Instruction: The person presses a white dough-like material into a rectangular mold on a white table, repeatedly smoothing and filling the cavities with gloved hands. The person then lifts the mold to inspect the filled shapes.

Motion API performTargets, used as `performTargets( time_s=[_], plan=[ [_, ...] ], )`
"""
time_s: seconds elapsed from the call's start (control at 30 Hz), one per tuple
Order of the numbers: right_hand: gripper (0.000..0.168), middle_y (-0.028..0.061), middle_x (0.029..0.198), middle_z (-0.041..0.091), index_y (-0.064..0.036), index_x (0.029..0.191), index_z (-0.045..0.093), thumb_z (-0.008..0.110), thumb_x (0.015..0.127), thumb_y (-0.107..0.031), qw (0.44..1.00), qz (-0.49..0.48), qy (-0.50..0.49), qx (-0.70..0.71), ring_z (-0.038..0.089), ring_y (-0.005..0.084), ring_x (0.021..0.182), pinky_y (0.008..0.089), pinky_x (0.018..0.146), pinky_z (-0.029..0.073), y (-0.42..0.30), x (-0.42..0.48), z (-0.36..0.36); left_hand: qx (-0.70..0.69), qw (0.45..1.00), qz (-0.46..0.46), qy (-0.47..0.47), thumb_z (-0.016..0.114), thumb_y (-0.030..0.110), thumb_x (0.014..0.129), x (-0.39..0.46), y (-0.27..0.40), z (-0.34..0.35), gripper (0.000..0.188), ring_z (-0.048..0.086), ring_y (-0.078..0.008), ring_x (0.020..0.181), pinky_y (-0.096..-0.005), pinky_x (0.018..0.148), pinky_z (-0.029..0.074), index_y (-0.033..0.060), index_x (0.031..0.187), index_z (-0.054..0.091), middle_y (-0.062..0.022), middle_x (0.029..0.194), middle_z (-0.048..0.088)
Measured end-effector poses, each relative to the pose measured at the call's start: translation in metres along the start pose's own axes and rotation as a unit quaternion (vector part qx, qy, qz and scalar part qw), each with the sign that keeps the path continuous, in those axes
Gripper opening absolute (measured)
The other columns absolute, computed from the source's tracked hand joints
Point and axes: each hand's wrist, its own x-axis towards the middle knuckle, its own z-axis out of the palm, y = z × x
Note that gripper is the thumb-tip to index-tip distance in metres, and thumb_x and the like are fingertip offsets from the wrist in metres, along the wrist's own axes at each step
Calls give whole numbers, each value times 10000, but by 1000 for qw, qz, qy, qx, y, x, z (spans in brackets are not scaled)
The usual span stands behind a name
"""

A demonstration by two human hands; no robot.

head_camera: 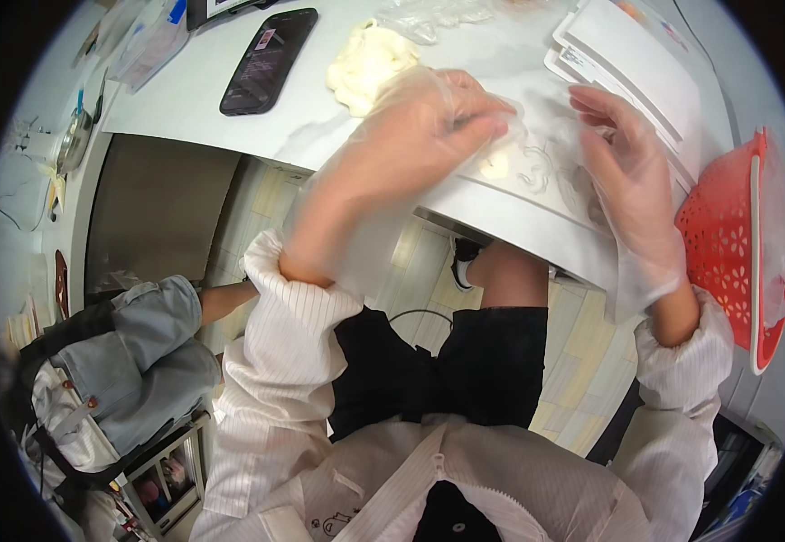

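Note:
Both my hands wear loose clear plastic gloves. My left hand (450, 112) is blurred, its thumb and fingertips close together over a pale flat mold-like piece (521, 186); whether anything is pinched there I cannot tell. Curved raised or hollow shapes mark that piece, and a small pale-yellow bit (494, 164) lies at its left end. Beyond my left wrist sits a soft, creamy-yellow doughy lump (371, 64) on the white table (182, 108). My right hand (626, 146) hovers at the right end of the mold-like piece, thumb and fingers apart, with nothing clearly held.
A black smartphone (268, 62) lies left of the lump. Crumpled clear plastic (433, 17) is behind it. White boxes or trays (636, 68) stand at the right, beside a red perforated basket (721, 237). Another person's legs in grey shorts (142, 359) are at the left.

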Motion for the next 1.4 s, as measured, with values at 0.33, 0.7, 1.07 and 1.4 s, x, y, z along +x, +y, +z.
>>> performTargets(
  time_s=[0.33, 0.7, 1.07, 1.4],
  plan=[
    [350, 149, 1094, 684, -2, 1207, 660, 589, 906, -164, 1000, 13, 2, -20, 629, 232, 1027, 335, 938, 487, 13, 3, -3, 35, 996, -84, -9, 822, 226, 841, 11, 9, 6, 270, 616, -184, 1018, -315, 899, 491, 59, 1033, 731, -67, 1084, 651],
    [356, 195, 1050, 687, 15, 1188, 653, 569, 894, -169, 999, -2, -3, -36, 658, 274, 1023, 358, 931, 495, 11, 2, -5, 34, 996, -78, 31, 709, 167, 955, 10, 5, 10, 196, 606, -103, 843, -259, 783, 503, -3, 1050, 727, -29, 898, 687],
    [335, 209, 1006, 691, 18, 1173, 651, 572, 912, -177, 997, -15, -30, -63, 676, 310, 962, 370, 890, 512, 5, 1, -6, -42, 992, -117, 24, 710, 212, 950, 15, -1, 2, 211, 614, -89, 818, -245, 743, 496, 29, 1047, 747, -35, 912, 708],
    [339, 239, 1009, 704, 19, 1176, 651, 567, 922, -189, 993, -9, -76, -87, 690, 334, 928, 390, 877, 522, 2, 3, -6, 31, 990, -138, -6, 777, 263, 816, 17, 17, -1, 277, 585, -96, 716, -250, 665, 456, 8, 911, 729, -41, 761, 664]
  ],
)
